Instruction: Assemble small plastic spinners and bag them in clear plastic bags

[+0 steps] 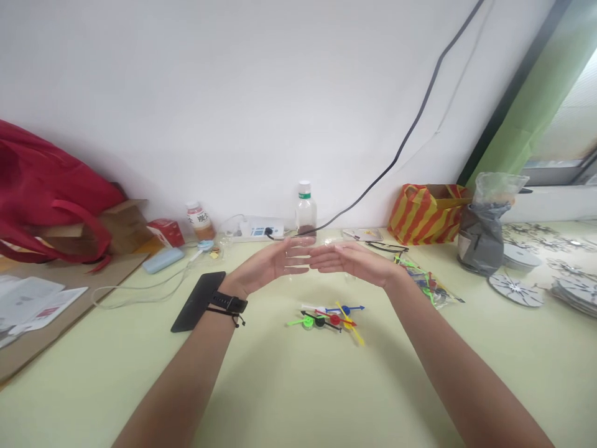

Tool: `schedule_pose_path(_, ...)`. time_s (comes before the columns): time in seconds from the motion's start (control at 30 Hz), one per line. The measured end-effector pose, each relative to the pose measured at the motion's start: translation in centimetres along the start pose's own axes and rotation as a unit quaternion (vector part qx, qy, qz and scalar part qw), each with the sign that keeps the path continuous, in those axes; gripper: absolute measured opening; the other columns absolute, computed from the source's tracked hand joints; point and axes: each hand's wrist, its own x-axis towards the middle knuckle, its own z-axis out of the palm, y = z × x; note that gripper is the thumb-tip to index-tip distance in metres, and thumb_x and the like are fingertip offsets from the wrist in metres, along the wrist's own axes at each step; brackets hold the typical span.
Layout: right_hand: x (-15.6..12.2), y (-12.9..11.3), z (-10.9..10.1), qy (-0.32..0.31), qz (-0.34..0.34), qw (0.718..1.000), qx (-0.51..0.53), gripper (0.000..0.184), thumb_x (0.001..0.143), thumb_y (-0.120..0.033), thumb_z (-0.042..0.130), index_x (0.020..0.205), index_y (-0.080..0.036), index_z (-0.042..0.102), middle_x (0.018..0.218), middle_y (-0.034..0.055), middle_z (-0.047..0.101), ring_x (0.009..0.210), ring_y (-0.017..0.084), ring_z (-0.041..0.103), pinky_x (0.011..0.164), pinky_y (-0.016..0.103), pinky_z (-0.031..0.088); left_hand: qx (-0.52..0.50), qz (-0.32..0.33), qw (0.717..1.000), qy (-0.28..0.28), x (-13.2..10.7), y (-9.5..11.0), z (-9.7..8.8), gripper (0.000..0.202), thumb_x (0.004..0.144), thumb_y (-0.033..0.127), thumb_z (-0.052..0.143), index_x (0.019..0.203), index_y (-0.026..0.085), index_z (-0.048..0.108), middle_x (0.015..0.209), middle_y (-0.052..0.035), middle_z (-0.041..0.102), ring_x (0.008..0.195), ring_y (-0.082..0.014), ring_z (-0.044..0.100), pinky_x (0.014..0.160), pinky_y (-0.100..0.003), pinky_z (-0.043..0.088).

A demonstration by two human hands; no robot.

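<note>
Both my hands are raised above the table, fingertips meeting or overlapping in front of a clear bottle. My left hand point(270, 264) has its fingers stretched out, with a black watch point(228, 302) on the wrist. My right hand point(354, 261) likewise has straight fingers pointing inward. I see nothing held in either hand, though faint transparent glints show around the fingers. Below them on the table lies a small cluster of plastic arrow spinners: green point(308, 322), black point(319, 320), red point(335, 319), yellow point(353, 328), blue point(346, 309), and a partly covered white one.
A clear bag of colourful spinners point(431, 283) lies to the right, near white slotted discs point(515, 290). Left is a dark phone point(196, 303). Along the wall stand the white-capped bottle point(305, 208), a striped bag point(422, 214) and a grey bag point(482, 239). A black cable point(415, 121) hangs down.
</note>
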Motion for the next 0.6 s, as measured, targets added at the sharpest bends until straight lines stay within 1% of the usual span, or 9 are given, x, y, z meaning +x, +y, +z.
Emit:
schedule_pose_path(0.07, -0.2, -0.2, 0.1, -0.046, 0.004, 0.999, 0.018, 0.066, 0.091, -0.071, 0.063, 0.134, -0.021, 0.07, 0.144, 0.0148, 0.065, 0.135, 0.031, 0.061, 0.116, 0.047, 0.044, -0.011, -0.002, 0.999, -0.032, -0.1, 0.1, 0.5, 0.064, 0.092, 0.074, 0.056, 0.135, 0.029, 0.07, 0.153, -0.0121, 0.057, 0.138, -0.0361, 0.058, 0.111, -0.05, 0.049)
schedule_pose_path(0.13, -0.4, -0.4, 0.3, -0.073, 0.011, 0.997, 0.019, 0.075, 0.089, -0.079, 0.057, 0.137, -0.022, 0.068, 0.148, 0.0142, 0.062, 0.139, 0.033, 0.057, 0.117, 0.048, 0.043, -0.016, 0.001, 0.998, -0.057, -0.2, 0.2, 0.9, 0.068, 0.092, 0.078, 0.052, 0.135, 0.028, 0.07, 0.157, -0.011, 0.054, 0.142, -0.0365, 0.054, 0.112, -0.052, 0.048)
schedule_pose_path(0.23, -0.5, -0.4, 0.8, -0.092, 0.033, 0.995, 0.001, 0.096, 0.079, -0.093, 0.047, 0.141, -0.022, 0.064, 0.152, 0.0138, 0.058, 0.145, 0.035, 0.049, 0.116, 0.047, 0.042, -0.015, -0.005, 0.996, -0.084, -0.2, 0.1, 1.3, 0.076, 0.089, 0.083, 0.048, 0.136, 0.028, 0.069, 0.158, -0.0104, 0.053, 0.147, -0.0368, 0.048, 0.112, -0.052, 0.047)
schedule_pose_path(0.33, -0.5, -0.2, 1.3, -0.097, 0.039, 0.995, -0.009, 0.112, 0.07, -0.102, 0.039, 0.148, -0.023, 0.057, 0.161, 0.0121, 0.048, 0.15, 0.036, 0.042, 0.117, 0.046, 0.039, -0.019, -0.025, 0.995, -0.099, -0.2, 0.1, 1.4, 0.086, 0.084, 0.088, 0.047, 0.14, 0.027, 0.067, 0.156, -0.0109, 0.054, 0.148, -0.0387, 0.046, 0.114, -0.052, 0.044)
schedule_pose_path(0.4, -0.3, 0.0, 1.6, -0.105, 0.031, 0.994, -0.007, 0.116, 0.068, -0.103, 0.037, 0.151, -0.024, 0.053, 0.164, 0.0106, 0.043, 0.151, 0.036, 0.04, 0.117, 0.046, 0.038, -0.027, -0.032, 0.994, -0.098, -0.3, 0.2, 1.4, 0.09, 0.083, 0.09, 0.045, 0.142, 0.026, 0.065, 0.155, -0.0112, 0.056, 0.147, -0.0396, 0.046, 0.115, -0.053, 0.042)
schedule_pose_path(0.53, -0.1, 0.1, 1.8, -0.136, 0.006, 0.991, 0.019, 0.111, 0.07, -0.102, 0.037, 0.151, -0.028, 0.052, 0.166, 0.0088, 0.04, 0.152, 0.035, 0.038, 0.118, 0.047, 0.036, -0.024, -0.039, 0.994, -0.103, -0.5, 0.9, 1.3, 0.092, 0.085, 0.091, 0.038, 0.144, 0.026, 0.063, 0.152, -0.0118, 0.059, 0.146, -0.0391, 0.048, 0.114, -0.052, 0.042)
schedule_pose_path(0.6, -0.1, -0.1, 1.7, -0.123, 0.002, 0.992, 0.029, 0.112, 0.07, -0.104, 0.03, 0.15, -0.029, 0.052, 0.165, 0.0087, 0.042, 0.152, 0.035, 0.038, 0.117, 0.048, 0.037, -0.006, -0.033, 0.996, -0.077, -0.4, 1.1, 1.0, 0.09, 0.087, 0.091, 0.034, 0.143, 0.027, 0.064, 0.15, -0.0124, 0.061, 0.143, -0.0387, 0.051, 0.112, -0.052, 0.044)
